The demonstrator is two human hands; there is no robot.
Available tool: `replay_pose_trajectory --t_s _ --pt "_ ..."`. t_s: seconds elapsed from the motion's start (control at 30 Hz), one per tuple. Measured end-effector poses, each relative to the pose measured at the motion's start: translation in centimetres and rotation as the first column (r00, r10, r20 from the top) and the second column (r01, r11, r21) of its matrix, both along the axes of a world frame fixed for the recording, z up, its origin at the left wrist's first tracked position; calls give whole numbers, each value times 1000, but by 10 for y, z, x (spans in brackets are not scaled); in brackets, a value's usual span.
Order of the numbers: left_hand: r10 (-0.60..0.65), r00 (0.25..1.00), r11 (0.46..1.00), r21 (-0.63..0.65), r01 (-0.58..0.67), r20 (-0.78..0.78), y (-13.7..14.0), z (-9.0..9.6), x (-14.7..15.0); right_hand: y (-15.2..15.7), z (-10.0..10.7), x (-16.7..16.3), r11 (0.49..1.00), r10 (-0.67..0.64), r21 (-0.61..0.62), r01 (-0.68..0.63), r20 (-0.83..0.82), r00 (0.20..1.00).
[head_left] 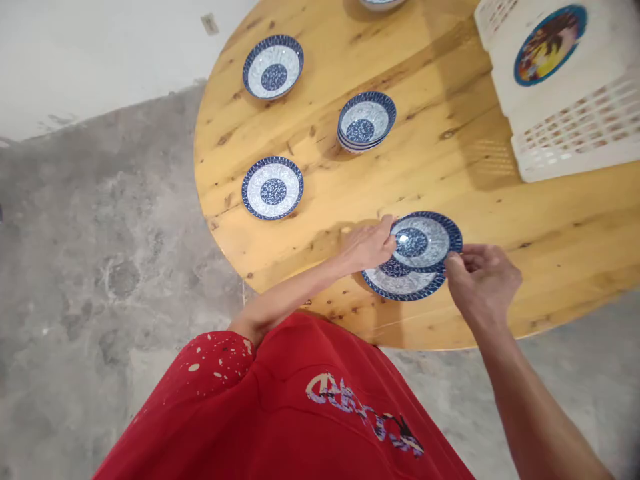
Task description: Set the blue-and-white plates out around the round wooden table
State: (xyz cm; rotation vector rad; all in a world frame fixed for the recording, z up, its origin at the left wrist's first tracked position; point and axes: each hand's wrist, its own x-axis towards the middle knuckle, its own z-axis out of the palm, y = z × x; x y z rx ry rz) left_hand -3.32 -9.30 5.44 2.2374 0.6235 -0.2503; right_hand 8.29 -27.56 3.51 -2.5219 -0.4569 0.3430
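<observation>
Your left hand (367,245) and right hand (480,277) pinch opposite rims of a small blue-and-white dish (424,241), patterned with a dark blue centre and border, held tilted just above a matching plate (400,285) near the round wooden table's (340,167) front edge

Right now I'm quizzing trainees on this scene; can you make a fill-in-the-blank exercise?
1. Both hands hold a small blue-and-white ____ above a plate.
2. The left hand and right hand grip its opposite ____.
3. The round table is made of ____.
4. The crate is coloured ____.

Missing: bowl; rims; wood; white
</observation>
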Motion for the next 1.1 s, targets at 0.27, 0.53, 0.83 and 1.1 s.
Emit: replay_pose_trajectory --t_s 0.27,0.53,0.83,1.1 --pt "-62 997 998 4 63 -53 -27 -24 -15 -23 -17 -28 997 -74 9 75 -95 993" --pt "-99 984 992 58 108 -146 -32 -20 -14 -32 -32 -32 997 -54 51 59 -93 994" --pt "-73 984 993 83 87 -166 -30 -16 -17 -27 -25 -33 1000 -1 -19 -2 -159 987" --pt "114 991 985 139 -103 -74 25 -7 -9 -4 16 8 991 -4 -136 11 54 999"
